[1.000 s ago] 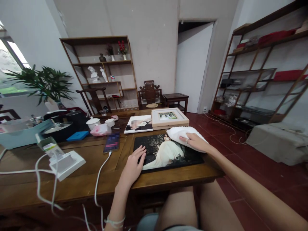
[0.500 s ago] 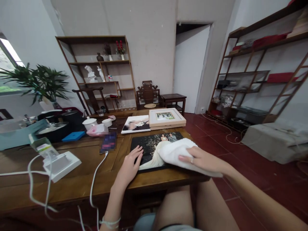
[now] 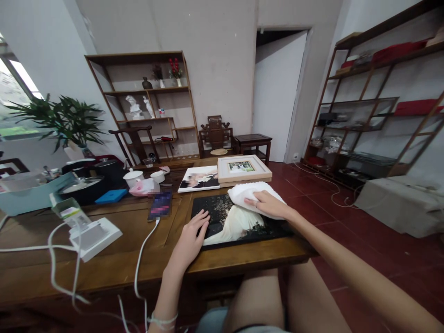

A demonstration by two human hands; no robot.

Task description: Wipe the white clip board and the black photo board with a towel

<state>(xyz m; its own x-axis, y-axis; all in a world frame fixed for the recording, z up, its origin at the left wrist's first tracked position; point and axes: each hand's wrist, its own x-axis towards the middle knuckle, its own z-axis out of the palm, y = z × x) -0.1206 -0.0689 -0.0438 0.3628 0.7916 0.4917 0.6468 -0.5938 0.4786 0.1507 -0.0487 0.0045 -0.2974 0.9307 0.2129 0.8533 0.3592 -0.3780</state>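
A large dark photo print (image 3: pixel 236 222) lies flat on the wooden table (image 3: pixel 145 259) in front of me. My left hand (image 3: pixel 192 238) rests open on its near left corner, fingers flat on the picture. My right hand (image 3: pixel 266 203) presses a folded white cloth (image 3: pixel 251 194) onto the far right part of the print, fingers laid over the cloth.
A framed photo (image 3: pixel 244 169) and an unframed print (image 3: pixel 200 178) lie behind the dark one. A phone (image 3: pixel 160 205) with a white cable, a white box (image 3: pixel 93 236), teaware (image 3: pixel 133 176) and a blue tray (image 3: pixel 31 192) fill the left side. Shelves line the walls.
My right hand has slid the cloth from the print's near right edge back up to its far right corner. The left hand stays in place.
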